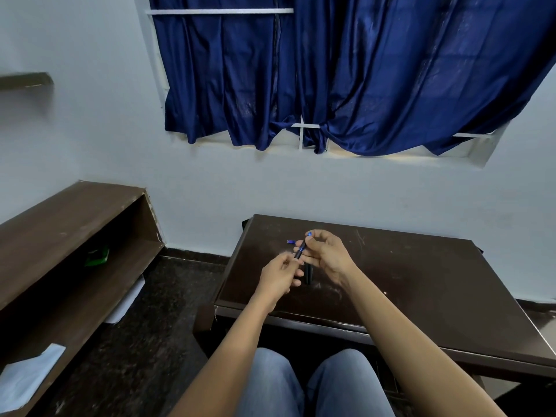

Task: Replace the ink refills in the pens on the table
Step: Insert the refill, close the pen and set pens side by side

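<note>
Two hands hold a slim blue plastic pen above the dark brown wooden desk, the left hand pinching its lower end in its fingers, the right hand gripping its top.

The one view comes from a wide-angle camera on the person's head, facing forward and down. The table lies close below, in the lower right of the frame. Both forearms rise from the bottom edge to the left hand and right hand near the middle, where the pen they hold shows only as a thin stick. Knees sit bottom centre. Wall and curtain fill the upper half; a shelf runs down the left.
</note>
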A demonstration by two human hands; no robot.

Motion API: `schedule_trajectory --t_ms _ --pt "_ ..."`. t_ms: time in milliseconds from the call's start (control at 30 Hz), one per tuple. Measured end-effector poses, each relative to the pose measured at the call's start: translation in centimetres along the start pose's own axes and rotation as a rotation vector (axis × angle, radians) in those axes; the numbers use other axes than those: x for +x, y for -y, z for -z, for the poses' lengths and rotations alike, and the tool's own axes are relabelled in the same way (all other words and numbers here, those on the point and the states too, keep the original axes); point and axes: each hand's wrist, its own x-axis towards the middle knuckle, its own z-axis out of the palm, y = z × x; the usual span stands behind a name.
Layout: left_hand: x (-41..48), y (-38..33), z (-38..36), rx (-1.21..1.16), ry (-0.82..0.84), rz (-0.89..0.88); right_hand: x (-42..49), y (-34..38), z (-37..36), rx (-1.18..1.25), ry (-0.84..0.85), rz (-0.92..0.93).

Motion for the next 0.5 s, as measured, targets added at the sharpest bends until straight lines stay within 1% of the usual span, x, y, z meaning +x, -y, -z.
schedule_trajectory --t_ms 100,233,333,433,500 --pt "-0.4 0.2 0.2 0.04 0.003 0.002 -0.3 -0.3 0.0 -0.008 -0.004 0.001" --pt "-0.5 0.0 0.4 0.058 -0.047 0.05 -0.9 -0.8 0.1 0.018 -0.018 -0.004" --pt "-0.4 0.6 0.6 0.075 -0.035 0.021 -1.0 -1.0 0.1 0.02 -0.033 -0.007" --pt "-0.5 0.9 0.8 0.044 -0.041 0.013 -1.0 -1.3 0.1 -0.005 -0.045 -0.011" --pt "-0.7 0.8 0.7 -0.017 -0.044 0.051 -1.2 -1.5 0.0 0.005 -0.04 -0.005"
